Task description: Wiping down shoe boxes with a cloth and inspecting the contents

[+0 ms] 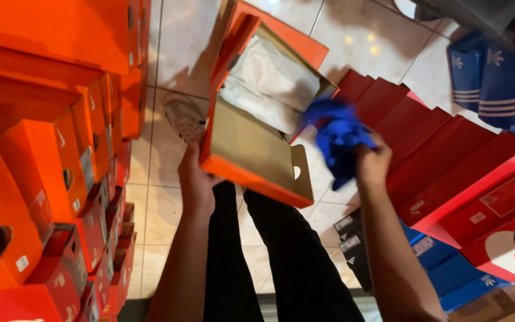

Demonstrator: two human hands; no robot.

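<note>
Open orange shoebox (pixel 251 143), blue shoe (pixel 338 140) at its right edge.
Left hand (pixel 195 179) grips the box's near-left corner; right hand (pixel 374 164) clutches the blurred, probably fabric shoe, nearer the opening.

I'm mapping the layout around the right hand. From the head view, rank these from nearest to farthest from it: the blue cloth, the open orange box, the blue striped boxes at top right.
1. Blue cloth: gripped in the right hand.
2. Open orange box: just to its left, held by the left hand.
3. Blue striped boxes: far upper right, on the floor.
</note>
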